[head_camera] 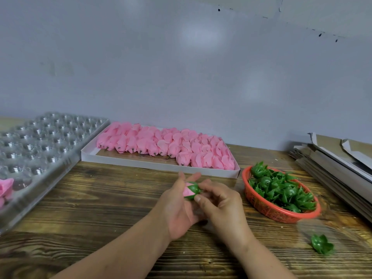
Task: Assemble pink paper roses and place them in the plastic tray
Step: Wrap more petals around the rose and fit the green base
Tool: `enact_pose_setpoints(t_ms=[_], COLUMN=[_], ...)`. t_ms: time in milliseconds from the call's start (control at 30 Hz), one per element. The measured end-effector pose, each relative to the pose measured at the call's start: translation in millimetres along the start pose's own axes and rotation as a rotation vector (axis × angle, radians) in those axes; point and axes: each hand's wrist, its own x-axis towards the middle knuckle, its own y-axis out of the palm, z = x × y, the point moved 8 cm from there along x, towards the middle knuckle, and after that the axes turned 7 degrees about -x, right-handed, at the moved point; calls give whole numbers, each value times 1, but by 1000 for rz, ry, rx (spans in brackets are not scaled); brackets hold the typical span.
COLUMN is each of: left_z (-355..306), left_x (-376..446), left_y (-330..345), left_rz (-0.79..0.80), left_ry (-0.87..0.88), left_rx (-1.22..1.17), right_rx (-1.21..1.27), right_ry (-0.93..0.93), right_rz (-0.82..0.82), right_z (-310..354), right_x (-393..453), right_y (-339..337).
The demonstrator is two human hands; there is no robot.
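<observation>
My left hand [177, 206] cups the pink rose [188, 191]; right fingertips [198, 197] pinch its green calyx [193, 190]. I should seat it squarely, pressing gently.

Table [100, 208]: wood, dark brown, heavy ridged grain, rough-looking, matt. Tray [40, 141] far left: clear plastic, glossy, w/ ribbed cups catching light. Shallow box [161, 165] at centre: white card, matt, smooth. Roses [161, 141] in it: thin pink paper, soft, matt, crinkled edges. Basket [267, 210] right: red-orange plastic mesh, slight sheen. Calyxes [281, 190] in it: green plastic, glossy, smooth; same for loose calyx [322, 244] near right. Stack far right: grey-brown cardboard sheets [332, 170], matt, torn edges. Wall [181, 67]: pale painted, faint sheen. Piece in hands [191, 191]: pink paper in shiny green plastic.
</observation>
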Motion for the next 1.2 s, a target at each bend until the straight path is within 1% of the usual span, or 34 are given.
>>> enact_pose_setpoints(t_ms=[67, 167, 267, 333, 400, 467, 533, 633, 733, 867, 933, 1000, 1067, 1200], left_z=[3, 7, 6, 3, 5, 7, 10, 10, 10, 13, 11, 7, 4, 7], left_x=[-1, -2, 0, 1, 1, 0, -1, -2, -3, -9, -9, -9, -10, -9], left_y=[0, 1, 1, 4, 5, 2, 1, -3, -5, 0, 1, 0, -4, -14], left_rz=[15, 31, 40, 49, 46, 19, 16, -20, -30, -25, -48, -63, -85, -139], left_ry=[-24, -64, -73, -79, -105, -124, -149, -163, -179, -179, -174, -184, -203, -255], left_rx=[0, 13, -3, -41, -80, -110, -118, -112, -83, -1, 15, 25, 42, 128], right_rx=[-80, -157, -122, -111, -208, -350, -464, -544, -502, -400, -385, -430, -483, -623], right_ry=[-71, -114, -122, -162, -282, -445, -537, -530, -481, -421, -383, -413, -482, -613], right_rz=[-16, -29, -40, -73, -97, -110, -121, -47, 43, 7, 33, 105, 157, 163], right_z=[5, 4, 6, 8, 15, 25, 31, 28, 23, 25, 24, 26, 32, 44], right_x=[0, 0, -1, -2, -3, -7, -11, -12, -11, -9, -7, -9, -12, -17], right_y=[-2, -5, -3, -6, -6, -1, 3, 11, 16, 11, 10, 13, 16, 19])
